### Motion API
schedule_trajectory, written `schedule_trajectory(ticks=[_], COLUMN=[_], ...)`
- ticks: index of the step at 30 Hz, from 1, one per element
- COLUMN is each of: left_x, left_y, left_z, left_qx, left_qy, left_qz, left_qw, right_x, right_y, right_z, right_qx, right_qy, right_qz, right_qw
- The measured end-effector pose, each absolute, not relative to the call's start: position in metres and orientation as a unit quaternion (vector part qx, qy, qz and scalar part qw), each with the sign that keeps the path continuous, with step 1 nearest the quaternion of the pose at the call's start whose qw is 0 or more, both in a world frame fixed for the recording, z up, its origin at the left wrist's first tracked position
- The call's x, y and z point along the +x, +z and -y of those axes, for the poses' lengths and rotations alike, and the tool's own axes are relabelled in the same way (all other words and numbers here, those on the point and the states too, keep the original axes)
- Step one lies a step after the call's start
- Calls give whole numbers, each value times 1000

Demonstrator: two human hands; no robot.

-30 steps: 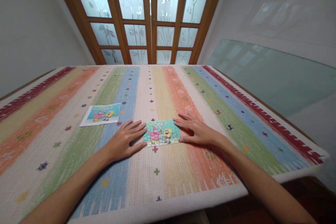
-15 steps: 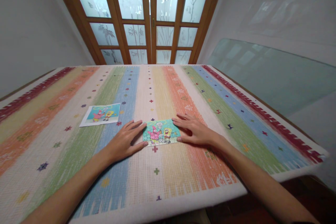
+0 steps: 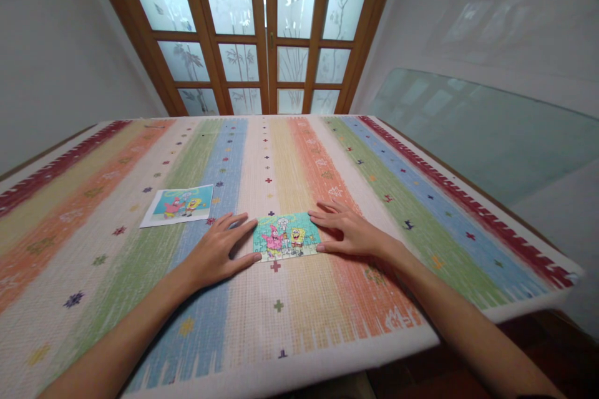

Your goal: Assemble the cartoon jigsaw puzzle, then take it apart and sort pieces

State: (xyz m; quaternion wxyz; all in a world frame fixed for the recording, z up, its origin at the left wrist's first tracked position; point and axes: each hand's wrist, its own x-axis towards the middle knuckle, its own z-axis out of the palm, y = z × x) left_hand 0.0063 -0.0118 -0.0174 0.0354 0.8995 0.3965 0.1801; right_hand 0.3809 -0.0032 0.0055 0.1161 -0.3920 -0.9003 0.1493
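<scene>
Looked like room in someone's home: wooden doors (image 3: 266, 31) with frosted bamboo-etched glass panes, plain white walls (image 3: 56, 56), table (image 3: 327, 349) under colourful striped woven cloth (image 3: 140, 249), cartoon puzzle (image 3: 286, 236) on it.

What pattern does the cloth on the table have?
The cloth shows long stripes, red, orange, green, blue and cream, with small cross marks; head view.
</scene>
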Motion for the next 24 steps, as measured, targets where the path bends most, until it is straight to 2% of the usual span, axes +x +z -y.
schedule_trajectory(ticks=[8, 13, 24], left_x=[8, 9, 12], left_y=[-12, -14, -11], left_z=[12, 8, 8], left_qx=[909, 922, 920], left_qy=[206, 235, 257], left_qz=[-361, -308, -297], left_qw=[15, -1, -7], right_x=[382, 384, 384], right_y=[8, 8, 6], right_z=[3, 3, 5], right_qx=[-387, -377, -365], right_qy=[126, 117, 101], right_qz=[908, 912, 915], right_qw=[100, 110, 139])
